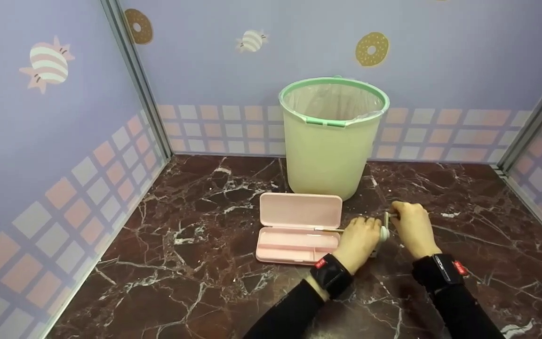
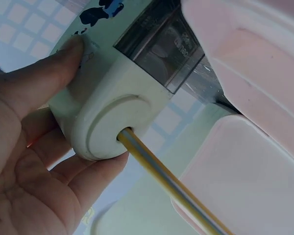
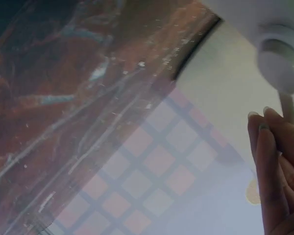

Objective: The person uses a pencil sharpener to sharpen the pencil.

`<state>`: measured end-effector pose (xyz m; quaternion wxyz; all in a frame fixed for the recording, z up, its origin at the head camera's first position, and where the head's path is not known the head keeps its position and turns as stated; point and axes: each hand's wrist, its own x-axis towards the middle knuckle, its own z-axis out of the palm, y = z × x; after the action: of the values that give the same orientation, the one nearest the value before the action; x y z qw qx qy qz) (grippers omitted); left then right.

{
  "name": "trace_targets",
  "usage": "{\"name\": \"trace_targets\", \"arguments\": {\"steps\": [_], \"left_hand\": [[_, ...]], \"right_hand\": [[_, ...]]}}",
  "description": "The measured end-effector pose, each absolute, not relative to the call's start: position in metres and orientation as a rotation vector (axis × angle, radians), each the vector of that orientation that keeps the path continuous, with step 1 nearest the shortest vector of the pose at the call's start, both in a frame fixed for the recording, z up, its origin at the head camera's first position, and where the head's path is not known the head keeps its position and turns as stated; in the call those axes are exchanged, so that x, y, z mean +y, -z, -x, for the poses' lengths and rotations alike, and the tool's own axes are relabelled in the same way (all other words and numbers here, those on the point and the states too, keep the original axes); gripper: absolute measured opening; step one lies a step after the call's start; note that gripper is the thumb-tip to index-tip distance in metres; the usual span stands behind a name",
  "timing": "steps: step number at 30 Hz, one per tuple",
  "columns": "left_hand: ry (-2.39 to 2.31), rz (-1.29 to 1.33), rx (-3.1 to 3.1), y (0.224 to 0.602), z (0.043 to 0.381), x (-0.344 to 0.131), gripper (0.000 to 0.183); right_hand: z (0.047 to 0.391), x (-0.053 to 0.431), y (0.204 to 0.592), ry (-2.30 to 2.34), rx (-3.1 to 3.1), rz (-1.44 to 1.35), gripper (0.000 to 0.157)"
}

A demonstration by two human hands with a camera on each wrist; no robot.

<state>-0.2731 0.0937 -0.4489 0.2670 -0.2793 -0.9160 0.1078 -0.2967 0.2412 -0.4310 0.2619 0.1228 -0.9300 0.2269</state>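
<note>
My left hand [image 1: 358, 240] grips a pale green crank pencil sharpener [image 2: 108, 83] from the side, thumb along its top and fingers beneath. A yellow and grey striped pencil [image 2: 169, 183] sticks out of the sharpener's round hole. Dark see-through plastic, like a shavings drawer [image 2: 161, 49], shows on the sharpener's body. On the opposite side, my right hand [image 1: 412, 228] holds the end of the crank handle [image 1: 386, 220] with curled fingers. In the right wrist view the crank's round hub [image 3: 279, 66] is beside my fingertips; the handle's knob is hidden.
An open pink pencil case [image 1: 300, 210] lies just left of my left hand, the pencil reaching over it. Behind stands a pale green bin [image 1: 330, 160] with a clear liner. Patterned panels [image 1: 214, 61] wall in the dark marbled table [image 1: 181, 282].
</note>
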Motion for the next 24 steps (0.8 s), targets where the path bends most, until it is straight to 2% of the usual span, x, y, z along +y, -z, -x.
{"name": "trace_targets", "arguments": {"steps": [24], "left_hand": [[-0.209, 0.830, -2.403, 0.451, 0.277, 0.091, 0.028]], "right_hand": [[0.319, 0.250, 0.455, -0.661, -2.593, -0.357, 0.012]]}}
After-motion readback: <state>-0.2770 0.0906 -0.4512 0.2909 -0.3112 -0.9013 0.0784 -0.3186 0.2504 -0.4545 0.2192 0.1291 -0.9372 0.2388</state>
